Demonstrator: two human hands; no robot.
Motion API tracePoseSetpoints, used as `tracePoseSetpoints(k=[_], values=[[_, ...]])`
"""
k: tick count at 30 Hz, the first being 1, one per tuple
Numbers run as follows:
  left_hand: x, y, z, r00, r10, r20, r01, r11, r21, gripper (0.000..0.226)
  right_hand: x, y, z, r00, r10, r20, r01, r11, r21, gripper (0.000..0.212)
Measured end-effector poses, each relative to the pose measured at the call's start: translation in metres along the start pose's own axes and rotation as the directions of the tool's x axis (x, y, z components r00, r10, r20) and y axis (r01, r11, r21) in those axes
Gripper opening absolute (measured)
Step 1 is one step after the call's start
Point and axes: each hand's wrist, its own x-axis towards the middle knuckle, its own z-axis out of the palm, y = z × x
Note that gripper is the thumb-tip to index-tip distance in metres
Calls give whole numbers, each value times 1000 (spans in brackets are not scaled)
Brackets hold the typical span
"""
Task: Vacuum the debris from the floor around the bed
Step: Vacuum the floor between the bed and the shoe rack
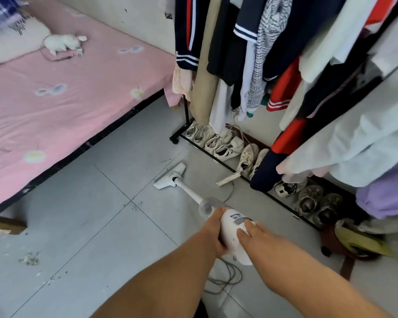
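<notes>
A white stick vacuum (233, 228) slants down to the grey tile floor, its flat head (169, 176) resting on the tiles near the foot of the bed (55, 99). My left hand (213, 232) grips the vacuum body from the left side. My right hand (251, 231) rests on top of the body with its fingers laid over it. Small dark specks of debris (133, 206) lie at a tile joint left of the head. A larger pale clump of debris (30, 259) lies on the floor at the lower left. The grey cord (225, 276) loops on the floor under my arms.
A black clothes rack (186, 120) full of hanging garments fills the right side, with several shoes (218, 143) lined up along its base. A white power strip (228, 179) lies by the shoes. A cardboard box (5, 224) pokes out from under the pink-sheeted bed.
</notes>
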Motion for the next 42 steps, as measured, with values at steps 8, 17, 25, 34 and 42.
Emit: tracePoseSetpoints(k=[8, 17, 25, 34, 42], values=[[13, 68, -15, 999, 27, -32, -27, 1000, -4, 64, 61, -7, -32, 999, -43, -4, 43, 998, 37, 64], [24, 116, -44, 996, 79, -41, -81, 996, -46, 63, 106, -24, -53, 996, -88, 5, 88, 996, 34, 68], [23, 121, -58, 994, 87, -68, -94, 988, -118, 59, 115, -31, -62, 989, -139, 40, 139, 990, 4, 71], [18, 83, -20, 995, 69, -78, -81, 983, -167, 62, 81, 10, -55, 982, -183, 42, 185, 982, -37, 60], [14, 32, 49, 993, 99, -56, -109, 970, -216, 62, 37, 73, -53, 973, -200, 117, 215, 968, -128, 63]])
